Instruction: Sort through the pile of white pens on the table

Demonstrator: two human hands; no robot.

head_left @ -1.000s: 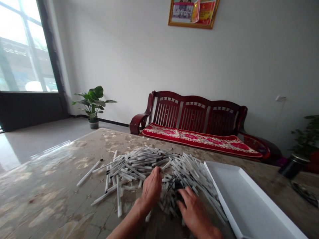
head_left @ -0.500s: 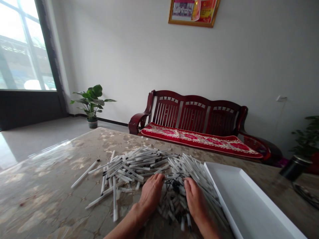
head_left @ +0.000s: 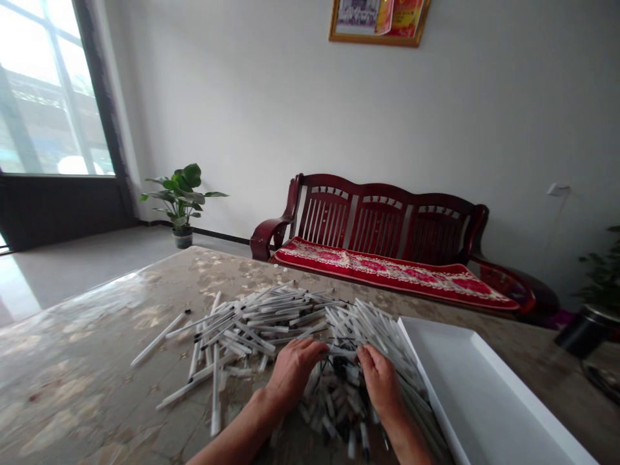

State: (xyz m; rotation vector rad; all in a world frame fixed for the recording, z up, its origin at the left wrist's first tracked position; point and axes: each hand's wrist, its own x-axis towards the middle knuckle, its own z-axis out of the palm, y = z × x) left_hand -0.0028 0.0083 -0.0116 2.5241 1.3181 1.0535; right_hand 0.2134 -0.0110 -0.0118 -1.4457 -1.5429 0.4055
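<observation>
Between my two hands a translucent whitish pen (head_left: 341,353) is held roughly level. My left hand (head_left: 296,367) pinches its left end, and my right hand (head_left: 380,380) has thumb and fingers closed at the right end. Below them is a heap of short clear caps (head_left: 339,400) with dark parts, somewhat blurred. Beyond my left hand spreads a loose pile of white pens (head_left: 271,316), several with black ends. Another bundle of whitish pen barrels (head_left: 371,326) lies past my right hand, against the tray.
A white shallow tray (head_left: 477,374) stands on the right of the patterned table (head_left: 87,387). One pen (head_left: 157,339) lies apart at the left. Behind the table are a red wooden bench (head_left: 378,219) and a potted plant (head_left: 181,200). A black pot (head_left: 584,332) stands at the right.
Both hands stay over the cap heap, with the pen between them now showing more clearly. My left hand has turned slightly. The view has shifted a little.
</observation>
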